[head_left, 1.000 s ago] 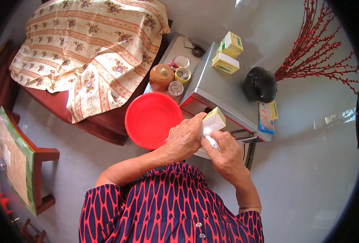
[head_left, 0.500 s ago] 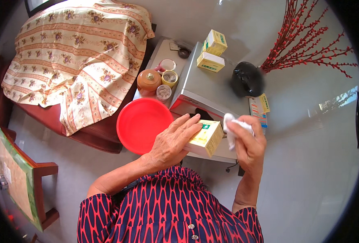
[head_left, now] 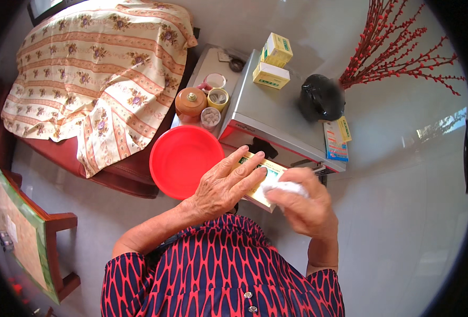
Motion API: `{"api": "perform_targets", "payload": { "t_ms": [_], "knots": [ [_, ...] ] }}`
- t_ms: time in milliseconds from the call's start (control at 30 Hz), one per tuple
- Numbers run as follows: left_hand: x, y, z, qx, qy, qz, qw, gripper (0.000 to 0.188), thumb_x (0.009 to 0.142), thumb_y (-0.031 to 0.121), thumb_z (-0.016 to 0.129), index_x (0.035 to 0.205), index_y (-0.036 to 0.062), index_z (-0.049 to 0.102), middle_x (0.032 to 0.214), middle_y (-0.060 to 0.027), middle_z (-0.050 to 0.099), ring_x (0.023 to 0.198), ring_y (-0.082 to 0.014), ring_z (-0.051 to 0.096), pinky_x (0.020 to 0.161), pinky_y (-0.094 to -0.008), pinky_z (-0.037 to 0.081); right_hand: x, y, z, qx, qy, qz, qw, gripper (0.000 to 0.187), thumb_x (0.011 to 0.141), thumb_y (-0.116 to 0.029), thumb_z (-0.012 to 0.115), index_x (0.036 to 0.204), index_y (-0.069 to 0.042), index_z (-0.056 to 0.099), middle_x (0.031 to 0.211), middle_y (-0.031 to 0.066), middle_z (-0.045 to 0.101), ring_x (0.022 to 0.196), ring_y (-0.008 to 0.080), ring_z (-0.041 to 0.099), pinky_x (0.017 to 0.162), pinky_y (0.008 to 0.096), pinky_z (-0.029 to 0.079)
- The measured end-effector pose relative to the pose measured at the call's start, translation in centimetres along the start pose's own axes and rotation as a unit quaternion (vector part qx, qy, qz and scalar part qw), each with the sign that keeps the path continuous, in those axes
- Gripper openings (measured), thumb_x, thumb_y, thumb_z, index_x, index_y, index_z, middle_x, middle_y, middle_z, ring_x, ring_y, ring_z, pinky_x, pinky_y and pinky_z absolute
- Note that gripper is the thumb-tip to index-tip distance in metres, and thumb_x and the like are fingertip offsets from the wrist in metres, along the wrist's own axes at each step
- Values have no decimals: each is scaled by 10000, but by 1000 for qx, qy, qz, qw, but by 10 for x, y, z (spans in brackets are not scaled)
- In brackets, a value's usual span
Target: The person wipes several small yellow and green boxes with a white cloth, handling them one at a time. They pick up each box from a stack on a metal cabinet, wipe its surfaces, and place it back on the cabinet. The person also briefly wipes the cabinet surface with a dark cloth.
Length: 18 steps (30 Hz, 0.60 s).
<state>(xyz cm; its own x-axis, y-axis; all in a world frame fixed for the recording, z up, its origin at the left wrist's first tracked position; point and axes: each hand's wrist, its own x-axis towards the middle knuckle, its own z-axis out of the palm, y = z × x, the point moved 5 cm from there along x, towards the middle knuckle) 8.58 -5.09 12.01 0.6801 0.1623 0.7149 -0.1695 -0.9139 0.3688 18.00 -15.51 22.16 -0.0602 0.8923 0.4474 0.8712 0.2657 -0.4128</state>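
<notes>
A pale yellow carton (head_left: 260, 196) with a green patch is gripped by my left hand (head_left: 223, 182), whose fingers lie across its upper face. Pinched in my right hand (head_left: 307, 206) is a crumpled white cloth (head_left: 286, 188), pressed against the carton's right part. The right hand is a little smeared by motion. A red basin (head_left: 183, 164) lies just left of my left hand. Beyond the carton stands a silver-grey cabinet-like box (head_left: 276, 113), with two more yellow cartons (head_left: 272, 75) on its top.
A black vase (head_left: 318, 100) with red-berried branches (head_left: 387, 63) stands on the box's right. Left of the box are a brown lidded jar (head_left: 190, 104) and several cups (head_left: 218, 98). A flowered cloth (head_left: 102, 79) covers a dark red sofa (head_left: 123, 182). A wooden chair (head_left: 59, 222) is at far left.
My right hand has moved left and down, bringing the white cloth from beside the carton onto it. The carton has turned, so its broad face now shows more.
</notes>
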Motion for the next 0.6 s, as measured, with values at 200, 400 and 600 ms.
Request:
{"api": "perform_targets", "payload": {
  "t_ms": [200,400,600],
  "knots": [
    [3,1,4,-69,23,-15,997,548,682,10,668,1202,53,501,1304,-139,526,1187,-361,506,963,-415,462,-21,37,-16,-152,104,128,975,400,647,76,646,1013,-83,673,1010,133,555,854,285,606,689,340,519],
    [5,-7,4,-168,54,-68,982,650,613,-32,684,1226,43,479,1291,-172,532,1196,-386,493,995,-430,429,-20,11,-3,-60,94,80,991,396,660,100,612,1001,-82,697,986,143,572,862,250,595,728,308,498],
    [1,-9,12,-126,42,-55,990,658,619,-21,684,1237,51,471,1297,-177,525,1210,-395,477,998,-434,423,-28,15,-15,-92,123,84,985,411,683,46,677,1073,-87,670,1001,122,553,861,267,600,709,346,517]
  ]
}}
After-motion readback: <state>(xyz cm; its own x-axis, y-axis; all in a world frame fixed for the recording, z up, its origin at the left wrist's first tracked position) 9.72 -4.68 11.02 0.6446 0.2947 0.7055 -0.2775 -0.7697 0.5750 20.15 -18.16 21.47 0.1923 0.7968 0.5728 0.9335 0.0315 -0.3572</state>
